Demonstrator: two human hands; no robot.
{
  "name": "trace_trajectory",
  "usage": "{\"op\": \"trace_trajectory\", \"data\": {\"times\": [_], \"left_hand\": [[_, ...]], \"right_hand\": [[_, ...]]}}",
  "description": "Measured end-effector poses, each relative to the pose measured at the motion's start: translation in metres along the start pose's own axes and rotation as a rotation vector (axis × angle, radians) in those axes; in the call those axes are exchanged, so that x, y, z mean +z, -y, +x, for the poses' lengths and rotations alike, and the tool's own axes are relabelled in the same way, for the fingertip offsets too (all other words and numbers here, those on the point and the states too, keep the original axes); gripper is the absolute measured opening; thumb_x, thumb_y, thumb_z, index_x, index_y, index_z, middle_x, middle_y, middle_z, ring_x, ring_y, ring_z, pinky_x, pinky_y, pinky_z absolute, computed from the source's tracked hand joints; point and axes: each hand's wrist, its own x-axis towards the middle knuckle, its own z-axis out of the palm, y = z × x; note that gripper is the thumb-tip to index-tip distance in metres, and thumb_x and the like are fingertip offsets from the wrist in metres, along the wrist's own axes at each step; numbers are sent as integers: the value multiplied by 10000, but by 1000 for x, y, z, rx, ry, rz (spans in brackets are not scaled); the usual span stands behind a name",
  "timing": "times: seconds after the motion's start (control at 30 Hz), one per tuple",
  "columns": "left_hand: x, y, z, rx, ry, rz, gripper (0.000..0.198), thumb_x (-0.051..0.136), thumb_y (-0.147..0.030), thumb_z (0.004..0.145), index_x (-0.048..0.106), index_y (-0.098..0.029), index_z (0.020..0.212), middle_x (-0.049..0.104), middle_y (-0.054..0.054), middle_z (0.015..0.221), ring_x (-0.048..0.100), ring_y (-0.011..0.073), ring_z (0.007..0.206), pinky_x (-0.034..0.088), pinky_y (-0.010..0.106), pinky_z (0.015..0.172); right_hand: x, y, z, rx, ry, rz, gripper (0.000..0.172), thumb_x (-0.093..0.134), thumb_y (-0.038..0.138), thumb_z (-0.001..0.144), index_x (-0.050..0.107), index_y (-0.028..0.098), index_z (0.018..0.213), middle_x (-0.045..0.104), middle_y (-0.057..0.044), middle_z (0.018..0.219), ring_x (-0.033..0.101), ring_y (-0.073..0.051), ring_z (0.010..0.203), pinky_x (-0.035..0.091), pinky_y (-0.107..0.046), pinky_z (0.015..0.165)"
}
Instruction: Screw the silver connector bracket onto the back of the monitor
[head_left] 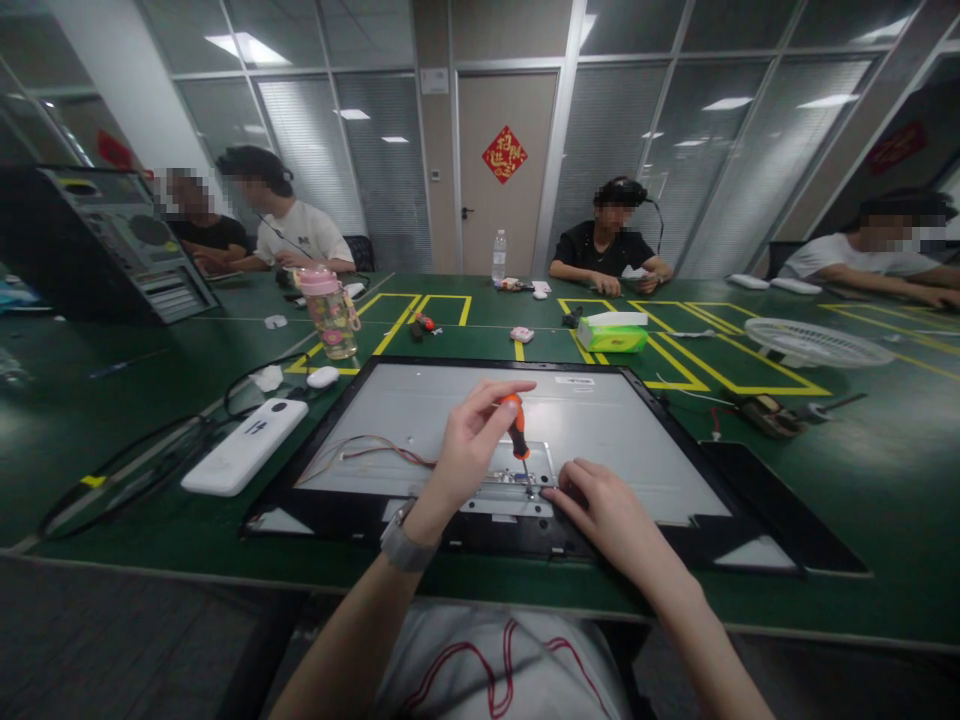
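Note:
A flat monitor panel (600, 420) with a black frame lies face down on the green table in front of me. My left hand (472, 440) is closed around an orange-handled screwdriver (516, 425), held upright with its tip on a small metal board (517, 478) near the panel's front edge. My right hand (611, 510) rests on the panel frame right of the tip, fingertips pinched at the board. Thin red and brown wires (375, 452) run across the panel's left side toward the board.
A white device (246, 445) and black cables (135, 465) lie left of the panel. Behind it stand a pink-lidded bottle (330, 312), a green tissue box (613, 333) and a white fan grille (817, 342). A computer case (112, 240) sits far left. Several people sit around the table.

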Motion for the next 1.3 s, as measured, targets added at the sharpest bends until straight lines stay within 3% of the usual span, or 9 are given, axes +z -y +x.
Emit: {"op": "trace_trajectory", "data": {"times": [0.1, 0.2, 0.37, 0.5, 0.67, 0.83, 0.97, 1.13, 1.3], "left_hand": [[1, -3, 0, 47, -20, 93, 216, 596, -274, 886, 744, -220, 1034, 610, 49, 948, 588, 162, 888, 473, 282, 836], [0, -2, 0, 23, 49, -38, 293, 490, -292, 945, 708, -227, 1130, 637, 64, 1040, 613, 175, 958, 476, 301, 876], [1, 0, 1, 50, -2, 30, 175, 619, -281, 880, 735, -200, 984, 603, 33, 894, 590, 123, 763, 484, 252, 718], [2, 0, 2, 87, -24, 65, 104, 662, -257, 849, 724, -191, 900, 576, 21, 880, 564, 108, 752, 472, 226, 686], [1, 3, 1, 9, 83, -99, 275, 491, -314, 959, 668, -205, 1138, 638, 48, 937, 608, 148, 865, 495, 274, 795], [0, 2, 2, 59, 26, -30, 198, 619, -342, 887, 734, -191, 945, 607, 41, 926, 584, 131, 818, 491, 242, 731], [-1, 2, 3, 10, 25, -81, 265, 500, -319, 958, 700, -204, 1088, 639, 48, 915, 607, 146, 864, 489, 269, 796], [-1, 2, 3, 56, -13, -4, 192, 634, -348, 877, 743, -201, 936, 602, 47, 938, 587, 149, 883, 493, 262, 798], [-3, 5, 3, -32, 43, -150, 301, 491, -342, 959, 685, -186, 1128, 671, 67, 932, 622, 173, 930, 486, 302, 860]], "right_hand": [[0, -1, 0, -3, 2, -13, 217, 561, 334, 941, 521, 215, 764, 625, -43, 793, 607, -217, 725, 467, -320, 669], [1, -1, 0, -6, -2, -15, 217, 559, 333, 943, 527, 215, 763, 622, -39, 782, 607, -213, 720, 464, -315, 668], [0, -1, 0, -1, 8, -20, 211, 573, 328, 937, 531, 210, 768, 622, -41, 786, 607, -217, 733, 468, -316, 671], [1, -2, 0, 4, 24, -23, 209, 564, 336, 946, 530, 205, 786, 621, -42, 799, 610, -223, 754, 474, -327, 690], [1, -2, 0, -2, 29, -25, 217, 563, 333, 949, 511, 209, 778, 610, -36, 788, 609, -226, 762, 473, -330, 697], [0, -1, 0, -1, 33, -29, 221, 558, 334, 952, 506, 213, 775, 611, -36, 791, 611, -225, 757, 474, -329, 695], [0, -1, 0, -1, 35, -31, 213, 559, 328, 950, 511, 211, 778, 615, -39, 793, 612, -226, 759, 475, -332, 698], [1, -2, 0, -11, 12, -27, 211, 560, 325, 942, 521, 211, 769, 616, -38, 782, 609, -218, 735, 473, -324, 681], [1, -3, 0, -27, -23, -11, 205, 570, 332, 928, 532, 215, 764, 619, -37, 769, 603, -207, 705, 468, -313, 657]]}}
